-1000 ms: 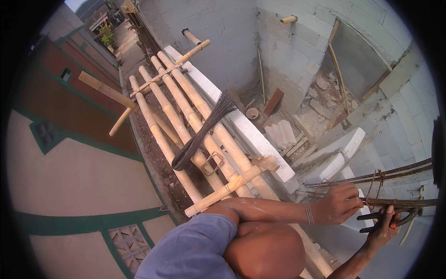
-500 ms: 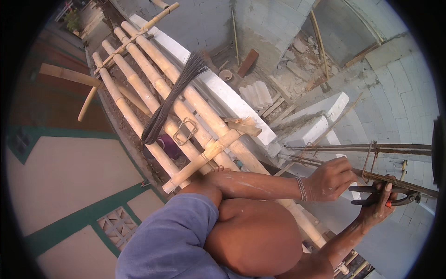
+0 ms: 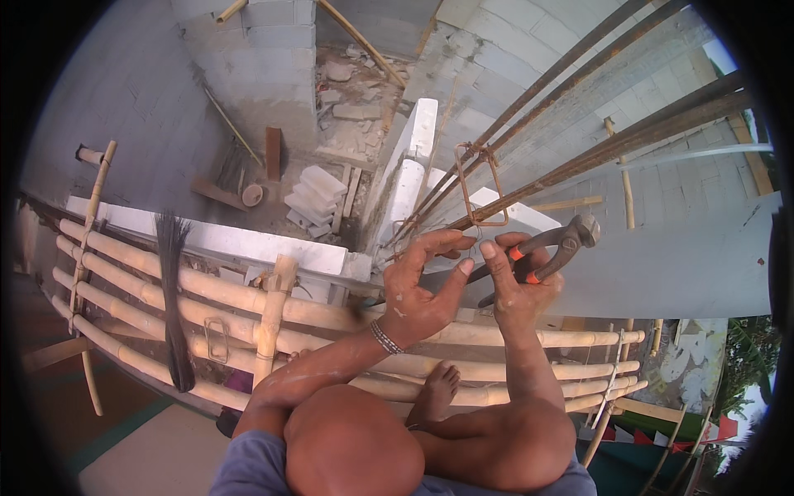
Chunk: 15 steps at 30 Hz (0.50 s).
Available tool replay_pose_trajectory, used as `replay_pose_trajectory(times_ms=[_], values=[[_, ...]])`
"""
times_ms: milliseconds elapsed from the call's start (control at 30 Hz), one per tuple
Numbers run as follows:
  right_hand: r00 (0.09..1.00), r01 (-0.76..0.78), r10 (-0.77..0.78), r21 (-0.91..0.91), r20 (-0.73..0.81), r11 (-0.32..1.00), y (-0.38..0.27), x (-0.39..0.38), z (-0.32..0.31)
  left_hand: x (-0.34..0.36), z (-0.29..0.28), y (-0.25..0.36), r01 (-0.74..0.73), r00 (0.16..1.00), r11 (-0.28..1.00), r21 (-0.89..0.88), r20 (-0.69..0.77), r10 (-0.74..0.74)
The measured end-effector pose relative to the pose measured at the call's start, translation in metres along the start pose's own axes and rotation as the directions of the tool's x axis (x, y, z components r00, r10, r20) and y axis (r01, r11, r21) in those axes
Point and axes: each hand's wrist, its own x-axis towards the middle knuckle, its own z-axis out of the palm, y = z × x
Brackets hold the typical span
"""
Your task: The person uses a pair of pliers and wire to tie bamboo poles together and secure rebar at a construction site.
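Note:
My right hand (image 3: pixel 525 285) is closed on dark steel pincers (image 3: pixel 552 252) with orange bands on the handles, the jaw head pointing up and right. Its thumb tip is at a thin wire (image 3: pixel 479 232) below a rusty rectangular stirrup (image 3: pixel 499 178). My left hand (image 3: pixel 422 289), a beaded bracelet on its wrist, is just left of that wire. Its fingers curve with the thumb apart, the fingertips close to the wire. The stirrup hangs around rusty rebars (image 3: pixel 579 161) that run up to the right. Whether the left fingertips touch the wire is hard to see.
I squat on a scaffold of bamboo poles (image 3: pixel 463 333). A bundle of dark tie wire (image 3: pixel 174 306) and a loose stirrup (image 3: pixel 217 341) lie on it at the left. Beyond stand white blocks (image 3: pixel 405 198) and a grey block wall (image 3: pixel 281 50); rubble (image 3: pixel 356 99) lies below.
My view has turned to the right, so hands and rebars now sit nearer the middle. My left hand has gone from a fist at the bar to parted fingers; the pincers stay in my right.

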Motion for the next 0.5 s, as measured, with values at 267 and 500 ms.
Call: replay_pose_trajectory(times_ms=[267,500], values=[[0.929,-0.322,0.291,0.112,0.227,0.940,0.006,0.002,0.016,0.022,-0.023,0.000,0.147,0.989,0.987,-0.068,0.009,-0.147],[0.952,-0.205,0.169,0.122,0.257,0.971,0.010,-0.003,0.015,0.048,-0.021,-0.003,0.013,1.000,0.993,0.118,0.024,-0.016]])
